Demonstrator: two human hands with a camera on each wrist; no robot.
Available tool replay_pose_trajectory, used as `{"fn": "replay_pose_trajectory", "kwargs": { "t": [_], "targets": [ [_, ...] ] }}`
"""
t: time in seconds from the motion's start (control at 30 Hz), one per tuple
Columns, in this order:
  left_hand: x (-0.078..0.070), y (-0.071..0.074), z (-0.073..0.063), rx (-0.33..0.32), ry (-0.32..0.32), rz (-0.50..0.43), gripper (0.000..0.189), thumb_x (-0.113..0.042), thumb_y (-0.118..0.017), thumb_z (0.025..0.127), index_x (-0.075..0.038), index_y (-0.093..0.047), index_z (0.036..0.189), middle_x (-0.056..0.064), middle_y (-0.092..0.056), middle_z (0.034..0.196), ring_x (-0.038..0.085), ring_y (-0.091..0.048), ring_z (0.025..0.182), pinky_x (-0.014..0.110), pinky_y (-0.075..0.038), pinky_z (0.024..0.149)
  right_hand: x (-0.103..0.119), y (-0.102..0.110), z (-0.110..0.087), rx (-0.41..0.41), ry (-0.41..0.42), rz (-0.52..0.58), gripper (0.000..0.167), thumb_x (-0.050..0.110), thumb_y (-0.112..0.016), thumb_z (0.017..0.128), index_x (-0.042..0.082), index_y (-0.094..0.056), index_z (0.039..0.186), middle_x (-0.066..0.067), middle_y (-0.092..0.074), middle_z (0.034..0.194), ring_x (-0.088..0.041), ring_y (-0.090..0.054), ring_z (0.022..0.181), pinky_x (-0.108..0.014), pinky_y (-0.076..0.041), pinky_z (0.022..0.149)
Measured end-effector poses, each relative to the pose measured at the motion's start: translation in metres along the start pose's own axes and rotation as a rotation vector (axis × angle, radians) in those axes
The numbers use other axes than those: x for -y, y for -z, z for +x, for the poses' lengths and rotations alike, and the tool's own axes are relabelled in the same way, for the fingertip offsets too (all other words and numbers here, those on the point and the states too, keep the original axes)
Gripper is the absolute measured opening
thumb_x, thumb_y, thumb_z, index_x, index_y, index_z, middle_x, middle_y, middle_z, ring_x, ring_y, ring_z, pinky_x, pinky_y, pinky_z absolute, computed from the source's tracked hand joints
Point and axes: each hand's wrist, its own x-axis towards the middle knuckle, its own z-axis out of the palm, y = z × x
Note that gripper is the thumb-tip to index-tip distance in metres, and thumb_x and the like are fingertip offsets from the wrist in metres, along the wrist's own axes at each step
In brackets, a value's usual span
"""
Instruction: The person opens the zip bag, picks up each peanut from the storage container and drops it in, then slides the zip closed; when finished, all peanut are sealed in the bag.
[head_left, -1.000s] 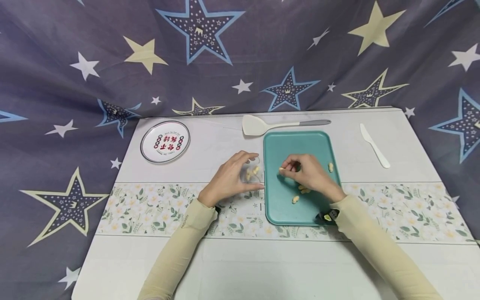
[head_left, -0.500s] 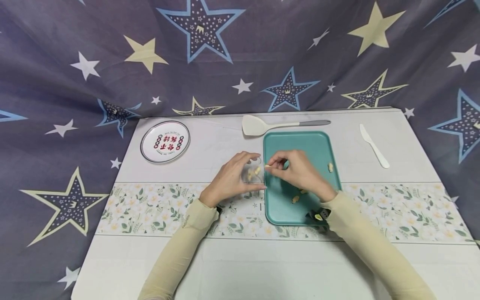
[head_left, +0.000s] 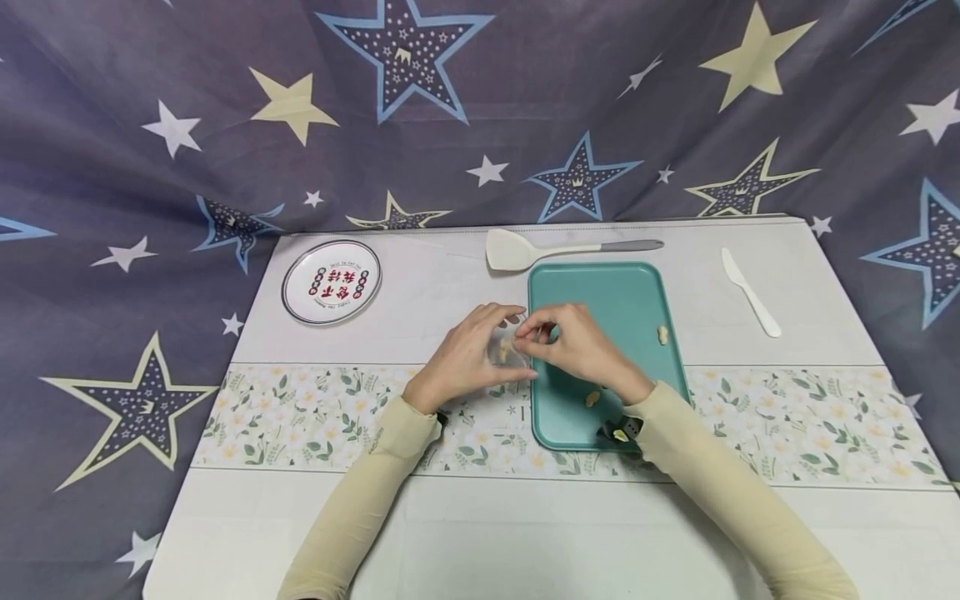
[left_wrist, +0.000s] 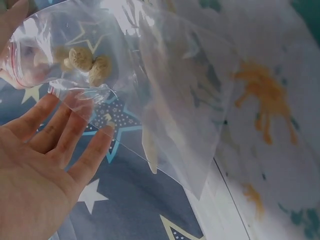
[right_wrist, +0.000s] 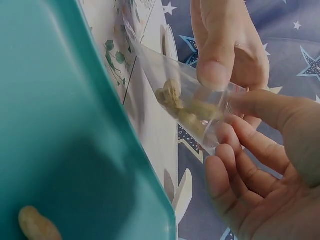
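My left hand (head_left: 461,354) grips a clear zip bag (left_wrist: 185,100) by its mouth, thumb and fingers spread apart to hold it open. Several peanuts (right_wrist: 171,95) lie inside the bag. My right hand (head_left: 577,346) is at the bag's mouth, with thumb and fingertips pinched together just inside it around a peanut (right_wrist: 202,110), partly hidden by the plastic. Below the right hand lies a teal tray (head_left: 600,287). One loose peanut (head_left: 592,400) sits near its middle, another peanut (head_left: 663,335) by its right edge.
A white spatula (head_left: 513,252) with a grey handle lies behind the tray. To the right is a white plastic knife (head_left: 750,292). A round plate (head_left: 300,287) with red lettering stands at the back left. A star-patterned curtain (head_left: 420,158) hangs behind the table.
My right hand has moved left from over the tray to the bag's mouth, carrying a peanut in its fingertips. The left hand has stayed nearly still with the bag.
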Motion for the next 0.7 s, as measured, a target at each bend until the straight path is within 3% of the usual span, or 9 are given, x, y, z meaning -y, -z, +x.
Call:
{"fn": "replay_pose_trajectory", "kwargs": {
  "t": [0.2, 0.43, 0.7],
  "targets": [
    [0.000, 0.000, 0.001, 0.000, -0.006, 0.006, 0.089, -0.060, -0.086, 0.078, -0.019, -0.053, 0.150, 0.003, -0.063, 0.140, 0.020, -0.061, 0.120, 0.042, -0.057, 0.100, -0.001, 0.003, 0.000, -0.007, 0.010, 0.020, 0.011, 0.015, -0.080, 0.093, 0.010, -0.081, 0.102, -0.005, -0.080, 0.096, -0.015, -0.069, 0.080, -0.031, -0.060, 0.073],
    [0.000, 0.006, 0.002, -0.040, -0.013, 0.008, 0.092, -0.060, -0.087, 0.076, -0.015, -0.053, 0.149, 0.003, -0.063, 0.140, 0.019, -0.060, 0.127, 0.042, -0.055, 0.107, -0.005, 0.015, -0.003, -0.075, 0.033, 0.029, 0.010, 0.013, -0.075, 0.096, 0.009, -0.081, 0.103, -0.005, -0.080, 0.096, -0.017, -0.071, 0.081, -0.039, -0.062, 0.076],
    [0.001, 0.010, 0.002, -0.060, -0.011, -0.039, 0.094, -0.061, -0.086, 0.078, -0.020, -0.048, 0.153, 0.003, -0.063, 0.138, 0.021, -0.060, 0.129, 0.042, -0.052, 0.110, -0.012, 0.033, -0.012, -0.113, -0.030, 0.023, 0.011, 0.016, -0.075, 0.097, 0.011, -0.081, 0.105, -0.008, -0.080, 0.104, -0.021, -0.072, 0.085, -0.044, -0.062, 0.080]
  ]
}}
